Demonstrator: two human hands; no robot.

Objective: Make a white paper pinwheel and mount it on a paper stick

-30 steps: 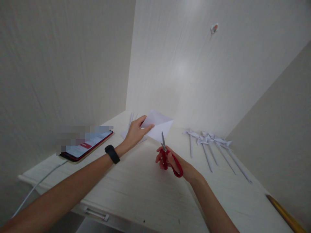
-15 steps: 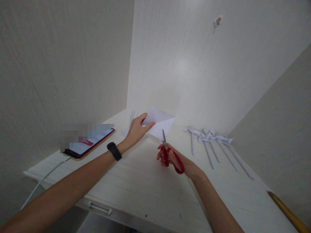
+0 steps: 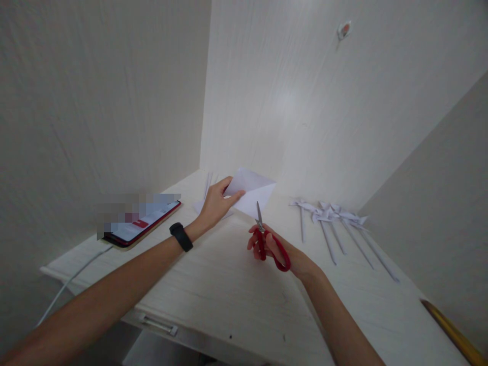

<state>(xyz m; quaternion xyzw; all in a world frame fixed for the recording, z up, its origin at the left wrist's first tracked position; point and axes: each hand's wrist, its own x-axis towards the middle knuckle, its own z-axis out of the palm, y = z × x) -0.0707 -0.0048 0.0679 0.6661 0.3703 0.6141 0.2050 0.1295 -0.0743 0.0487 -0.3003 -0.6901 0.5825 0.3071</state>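
Between the thumb and fingers of my left hand (image 3: 218, 201) is a square white sheet of paper (image 3: 251, 190), creased along a diagonal and raised off the table. A black band circles my left wrist. My right hand (image 3: 267, 246) is closed on red-handled scissors (image 3: 261, 218), thumb in one loop, with the blades pointing up and a little apart. Their tips are at the lower corner of the paper; whether they touch it I cannot tell. More white paper (image 3: 199, 206) lies partly hidden behind my left hand.
Several paper pinwheels (image 3: 324, 213) on rolled paper sticks lie at the right. Thin paper sticks (image 3: 208, 184) rest at the back left. A phone (image 3: 152, 223) and a white cable (image 3: 76, 274) are on the left. The table (image 3: 213, 290) meets walls behind; a golden object (image 3: 450, 330) is at lower right.
Almost nothing differs. The whole view has shifted very slightly; both hands keep hold of the paper and the scissors in nearly the same pose.
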